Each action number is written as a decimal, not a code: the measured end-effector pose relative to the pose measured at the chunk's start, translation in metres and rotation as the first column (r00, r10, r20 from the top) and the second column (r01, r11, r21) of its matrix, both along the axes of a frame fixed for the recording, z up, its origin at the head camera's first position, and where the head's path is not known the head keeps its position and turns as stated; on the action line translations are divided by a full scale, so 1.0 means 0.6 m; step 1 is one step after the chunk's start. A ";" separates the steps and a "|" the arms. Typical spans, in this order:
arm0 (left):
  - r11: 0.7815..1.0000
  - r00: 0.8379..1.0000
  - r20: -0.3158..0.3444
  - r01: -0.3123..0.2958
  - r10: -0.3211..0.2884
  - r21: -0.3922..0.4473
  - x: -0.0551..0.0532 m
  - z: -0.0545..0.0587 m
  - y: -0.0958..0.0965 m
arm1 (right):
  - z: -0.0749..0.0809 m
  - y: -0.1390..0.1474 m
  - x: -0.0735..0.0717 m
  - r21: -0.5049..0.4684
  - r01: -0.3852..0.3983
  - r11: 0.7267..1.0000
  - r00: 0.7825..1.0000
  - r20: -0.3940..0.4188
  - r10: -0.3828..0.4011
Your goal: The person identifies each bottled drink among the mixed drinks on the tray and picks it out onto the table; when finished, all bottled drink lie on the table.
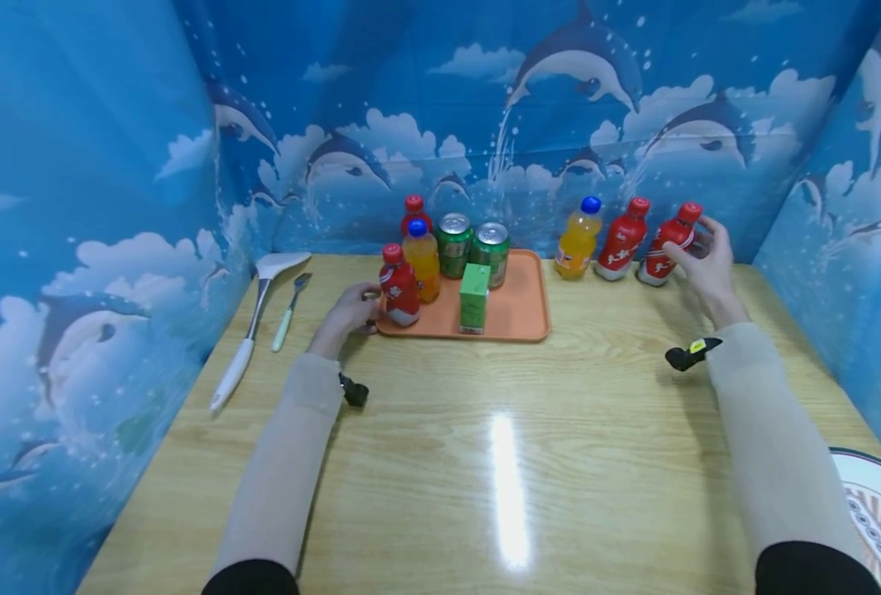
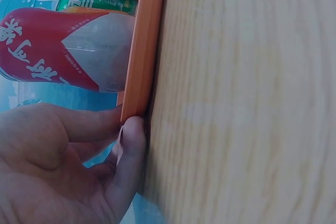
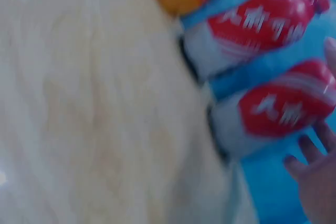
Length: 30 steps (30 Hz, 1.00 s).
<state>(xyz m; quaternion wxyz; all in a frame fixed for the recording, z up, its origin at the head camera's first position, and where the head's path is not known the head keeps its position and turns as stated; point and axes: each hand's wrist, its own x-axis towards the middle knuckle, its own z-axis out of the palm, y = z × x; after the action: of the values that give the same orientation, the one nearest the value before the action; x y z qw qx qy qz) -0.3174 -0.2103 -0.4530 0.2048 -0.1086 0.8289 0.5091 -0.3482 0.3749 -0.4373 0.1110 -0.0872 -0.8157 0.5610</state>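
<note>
My left hand (image 1: 351, 312) pinches the left front corner of an orange tray (image 1: 518, 318), thumb and fingers on its rim (image 2: 140, 51) in the left wrist view. Right beside those fingers a red bottle (image 1: 399, 289) stands on the tray. Behind and beside it are an orange drink bottle (image 1: 424, 268), another red bottle (image 1: 415, 216), two green cans (image 1: 454, 248) and a small green carton (image 1: 473, 299). At the right, my right hand (image 1: 711, 264) holds a red-labelled bottle (image 1: 659, 264), thumb across its front; the right wrist view, blurred, has the fingers spread along this bottle (image 3: 283, 108).
Left of that bottle stand another red bottle (image 1: 622, 241) and an orange drink bottle (image 1: 578, 240). A white-handled spatula (image 1: 250, 330) and a fork (image 1: 290, 314) lie at the left. A patterned plate (image 1: 875, 504) is at the right front edge. Dolphin-printed cloth walls (image 1: 440, 91) enclose the table.
</note>
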 end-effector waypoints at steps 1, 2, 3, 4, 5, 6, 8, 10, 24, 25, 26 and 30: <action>1.000 1.000 0.000 0.002 -0.002 -0.001 0.000 0.000 0.000 | 0.015 -0.012 0.003 -0.034 0.029 0.999 0.998 -0.050 -0.031; 1.000 1.000 0.001 0.002 -0.002 -0.002 0.000 0.001 -0.001 | 0.031 -0.025 0.007 -0.065 0.060 0.996 0.992 -0.109 -0.067; 1.000 1.000 0.001 0.001 -0.001 0.001 -0.001 0.000 -0.001 | 0.046 -0.040 0.011 -0.087 0.094 0.992 0.980 -0.169 -0.108; 1.000 1.000 0.002 0.002 -0.002 0.000 -0.002 0.001 -0.001 | 0.062 -0.056 0.017 -0.098 0.120 0.988 0.964 -0.224 -0.140; 1.000 1.000 0.002 0.004 -0.004 -0.001 -0.002 0.001 -0.002 | 0.079 -0.074 0.023 -0.104 0.141 0.985 0.948 -0.272 -0.164; 1.000 1.000 0.002 0.004 -0.004 -0.002 -0.002 0.001 -0.002 | 0.093 -0.092 0.029 -0.106 0.154 0.982 0.930 -0.321 -0.181; 1.000 1.000 0.003 0.003 -0.003 -0.001 -0.003 0.001 -0.002 | 0.120 -0.129 0.041 -0.100 0.168 0.981 0.901 -0.388 -0.194; 1.000 1.000 0.003 0.005 -0.005 -0.003 -0.004 0.001 -0.002 | 0.141 -0.164 0.052 -0.085 0.139 0.987 0.893 -0.419 -0.162; 1.000 1.000 -0.005 -0.005 0.005 -0.010 0.001 0.000 0.002 | 0.134 -0.351 0.061 0.140 -0.266 0.954 0.885 -0.356 0.299; 1.000 1.000 -0.004 -0.009 0.009 -0.010 0.001 0.000 0.001 | 0.131 -0.366 0.064 0.169 -0.295 0.941 0.880 -0.336 0.336; 1.000 1.000 -0.004 -0.013 0.013 -0.009 0.000 -0.001 0.001 | 0.129 -0.381 0.068 0.203 -0.323 0.924 0.874 -0.310 0.373; 1.000 1.000 -0.004 -0.016 0.016 -0.009 0.000 -0.002 0.001 | 0.121 -0.435 0.082 0.335 -0.415 0.846 0.845 -0.202 0.495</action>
<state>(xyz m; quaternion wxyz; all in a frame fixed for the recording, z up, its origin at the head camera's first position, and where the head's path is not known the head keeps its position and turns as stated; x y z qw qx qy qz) -0.3171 -0.2100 -0.4542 0.1987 -0.1150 0.8307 0.5072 -0.2988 0.1136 -0.3645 0.0992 0.2075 -0.8591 0.4572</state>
